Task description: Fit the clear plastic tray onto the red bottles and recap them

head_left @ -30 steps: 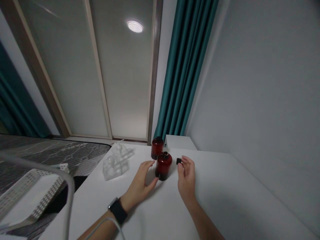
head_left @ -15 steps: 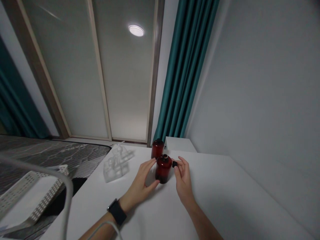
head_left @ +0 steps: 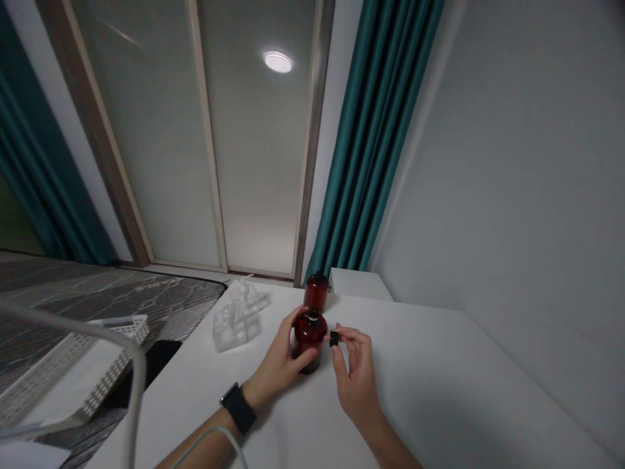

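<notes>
An amber-red bottle stands on the white table, its neck uncovered at the top. My left hand, with a dark watch on the wrist, is wrapped round the bottle's left side, thumb across its front. Close by on the right, my right hand pinches a small black cap between thumb and fingers, apart from the bottle's neck. Directly behind stands a second amber-red bottle with a dark top.
Clear plastic containers sit at the table's left side. A white box adjoins the far edge. White perforated baskets are beyond the left edge, and a grey curved tube crosses the lower left foreground.
My left hand has closed round the front bottle, which now stands a little nearer and tilts slightly. My right hand has lowered with the cap. The camera view has shifted slightly left.
</notes>
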Motion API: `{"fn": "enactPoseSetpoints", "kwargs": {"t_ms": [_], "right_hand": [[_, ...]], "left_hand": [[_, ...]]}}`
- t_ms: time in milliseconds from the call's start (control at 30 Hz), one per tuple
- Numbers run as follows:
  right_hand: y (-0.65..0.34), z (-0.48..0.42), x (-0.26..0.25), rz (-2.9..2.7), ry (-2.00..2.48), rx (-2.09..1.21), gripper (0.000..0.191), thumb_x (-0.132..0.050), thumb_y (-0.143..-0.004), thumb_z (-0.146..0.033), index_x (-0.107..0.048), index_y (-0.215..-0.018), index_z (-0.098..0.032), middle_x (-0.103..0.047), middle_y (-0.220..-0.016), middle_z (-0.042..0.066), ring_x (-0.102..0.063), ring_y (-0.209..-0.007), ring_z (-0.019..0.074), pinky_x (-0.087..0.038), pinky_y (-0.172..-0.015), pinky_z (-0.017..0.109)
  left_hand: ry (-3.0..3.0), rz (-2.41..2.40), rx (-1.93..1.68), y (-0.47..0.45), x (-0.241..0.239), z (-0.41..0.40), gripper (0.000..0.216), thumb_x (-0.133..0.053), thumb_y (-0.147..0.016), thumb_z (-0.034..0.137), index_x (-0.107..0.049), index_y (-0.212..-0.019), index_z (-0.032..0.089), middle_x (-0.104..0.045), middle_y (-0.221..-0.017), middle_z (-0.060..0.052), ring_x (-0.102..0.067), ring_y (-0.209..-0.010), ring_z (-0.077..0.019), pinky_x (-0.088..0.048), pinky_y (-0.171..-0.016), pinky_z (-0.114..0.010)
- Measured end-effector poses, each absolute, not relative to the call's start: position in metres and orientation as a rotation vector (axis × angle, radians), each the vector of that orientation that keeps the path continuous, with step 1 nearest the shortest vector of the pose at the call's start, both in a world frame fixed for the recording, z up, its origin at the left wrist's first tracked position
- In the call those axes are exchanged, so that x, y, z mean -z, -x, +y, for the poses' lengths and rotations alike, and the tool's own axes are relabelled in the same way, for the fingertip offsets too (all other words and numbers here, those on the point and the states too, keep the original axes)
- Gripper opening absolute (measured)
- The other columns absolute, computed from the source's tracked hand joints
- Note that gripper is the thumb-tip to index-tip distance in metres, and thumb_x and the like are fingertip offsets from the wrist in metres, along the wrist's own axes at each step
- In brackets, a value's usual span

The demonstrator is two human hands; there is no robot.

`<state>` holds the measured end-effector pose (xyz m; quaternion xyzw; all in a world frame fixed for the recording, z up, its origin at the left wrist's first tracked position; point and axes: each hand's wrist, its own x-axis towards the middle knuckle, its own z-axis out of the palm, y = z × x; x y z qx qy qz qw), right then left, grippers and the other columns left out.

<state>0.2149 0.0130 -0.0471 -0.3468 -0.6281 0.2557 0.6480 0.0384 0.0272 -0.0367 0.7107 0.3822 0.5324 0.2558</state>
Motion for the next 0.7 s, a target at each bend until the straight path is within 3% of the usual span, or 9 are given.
{"fn": "enactPoseSetpoints", "kwargs": {"t_ms": [167,367,533,700], "right_hand": [[-0.22,0.016,0.036,-1.459,0.816,-0.489,0.008,-0.053,-0.097,-0.026,-0.056,-0.104,-0.023,-0.062,-0.108,0.01,-0.061,-0.108,0.0237,-0.049,-0.098,0.046],[-0.226,0.021,0.023,-1.44,0.807,-0.514,0.012,-0.053,-0.097,-0.026,-0.061,-0.104,-0.022,-0.064,-0.105,0.009,-0.061,-0.106,0.0232,-0.051,-0.093,0.041],[-0.224,0.014,0.019,-1.576,0.771,-0.517,0.015,-0.051,-0.097,-0.022,-0.065,-0.104,-0.024,-0.064,-0.105,0.007,-0.062,-0.103,0.0216,-0.051,-0.092,0.038],[-0.222,0.012,0.018,-1.618,0.785,-0.467,0.016,-0.053,-0.095,-0.021,-0.066,-0.102,-0.025,-0.066,-0.105,0.007,-0.062,-0.103,0.0224,-0.052,-0.091,0.039]], "left_hand": [[-1.856,0.998,-1.406,-0.037,0.027,0.026,0.052,-0.065,-0.084,0.02,-0.049,-0.133,0.02,-0.057,-0.136,-0.014,-0.053,-0.13,-0.0303,-0.037,-0.113,-0.054],[-1.894,0.816,-1.307,-0.041,0.019,0.017,0.05,-0.067,-0.082,0.023,-0.052,-0.13,0.02,-0.06,-0.133,-0.013,-0.057,-0.125,-0.0305,-0.043,-0.11,-0.049],[-1.992,0.805,-1.242,-0.048,0.02,0.008,0.054,-0.064,-0.083,0.02,-0.049,-0.135,0.021,-0.057,-0.137,-0.013,-0.054,-0.128,-0.0301,-0.041,-0.111,-0.049],[-2.164,0.867,-1.428,-0.049,0.026,0.005,0.058,-0.064,-0.083,0.019,-0.042,-0.136,0.024,-0.052,-0.136,-0.014,-0.05,-0.128,-0.0306,-0.043,-0.108,-0.051]]}}
